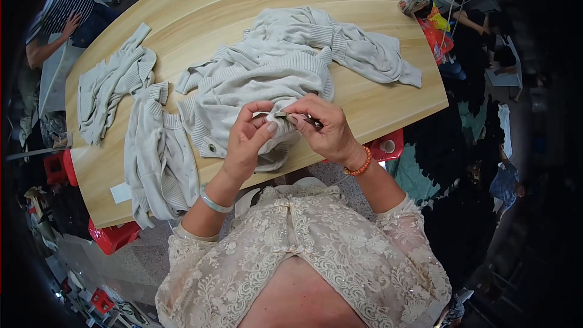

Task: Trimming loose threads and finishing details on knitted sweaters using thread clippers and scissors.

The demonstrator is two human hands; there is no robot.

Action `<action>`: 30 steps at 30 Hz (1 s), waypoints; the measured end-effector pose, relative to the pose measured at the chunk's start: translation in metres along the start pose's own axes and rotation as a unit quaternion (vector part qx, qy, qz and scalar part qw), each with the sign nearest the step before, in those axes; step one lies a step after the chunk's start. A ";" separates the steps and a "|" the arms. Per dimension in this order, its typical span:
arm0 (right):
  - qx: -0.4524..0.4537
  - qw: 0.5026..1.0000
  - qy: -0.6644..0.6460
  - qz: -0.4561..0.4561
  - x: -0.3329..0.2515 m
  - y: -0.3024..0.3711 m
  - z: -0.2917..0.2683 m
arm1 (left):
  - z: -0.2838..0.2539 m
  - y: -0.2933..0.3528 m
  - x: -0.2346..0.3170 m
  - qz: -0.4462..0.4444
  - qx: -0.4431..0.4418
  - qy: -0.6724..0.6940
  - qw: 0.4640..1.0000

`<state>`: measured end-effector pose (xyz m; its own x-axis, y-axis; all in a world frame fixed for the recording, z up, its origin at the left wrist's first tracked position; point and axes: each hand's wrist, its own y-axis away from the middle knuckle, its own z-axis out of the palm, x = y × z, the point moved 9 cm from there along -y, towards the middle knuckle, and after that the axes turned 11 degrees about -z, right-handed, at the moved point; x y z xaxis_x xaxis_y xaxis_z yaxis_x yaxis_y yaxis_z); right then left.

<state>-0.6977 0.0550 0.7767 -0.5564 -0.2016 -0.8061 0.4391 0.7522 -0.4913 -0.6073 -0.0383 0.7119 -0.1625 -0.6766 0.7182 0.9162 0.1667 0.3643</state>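
Note:
A light grey knitted cardigan [261, 76] with ribbed edges lies bunched on the wooden table in front of me. My left hand [248, 136], closed in a pinch, holds a bit of its edge up near the table's front. Close against it, my right hand [325, 126] is closed around a small dark tool [314, 123]. The fingertips of both hands nearly meet at the pinched knit, where a small metallic-looking piece [280, 114] shows. Its exact kind is too small to tell. A dark button [212, 147] shows on the cardigan beside my left hand.
More grey knitted garments lie left [159, 152], far left [112, 88] and far right [370, 54] on the wooden table [194, 3]. A white paper slip [121, 192] rests near its left edge. Red stools [115, 237] stand below. Dark cloth [434, 170] is heaped at right. Another person [64, 15] is at upper left.

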 end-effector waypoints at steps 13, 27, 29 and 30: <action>-0.055 0.935 -0.232 0.261 0.027 0.028 0.027 | -0.023 0.016 -0.013 0.034 -0.007 -0.059 0.998; -0.096 0.980 0.176 0.001 -0.041 0.026 0.005 | -0.026 0.020 -0.020 0.028 0.005 0.015 0.999; -0.105 0.976 0.193 -0.006 -0.042 0.024 0.007 | -0.024 0.021 -0.020 0.026 -0.001 0.010 1.000; -0.109 0.974 0.200 -0.005 -0.042 0.024 0.008 | -0.023 0.021 -0.020 0.032 0.006 0.002 0.999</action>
<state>-0.6583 0.0768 0.7961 -0.8099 0.0179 -0.5863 0.2958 0.8757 -0.3817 -0.5766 -0.0381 0.6912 -0.1024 -0.6673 0.7377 0.9206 0.2175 0.3244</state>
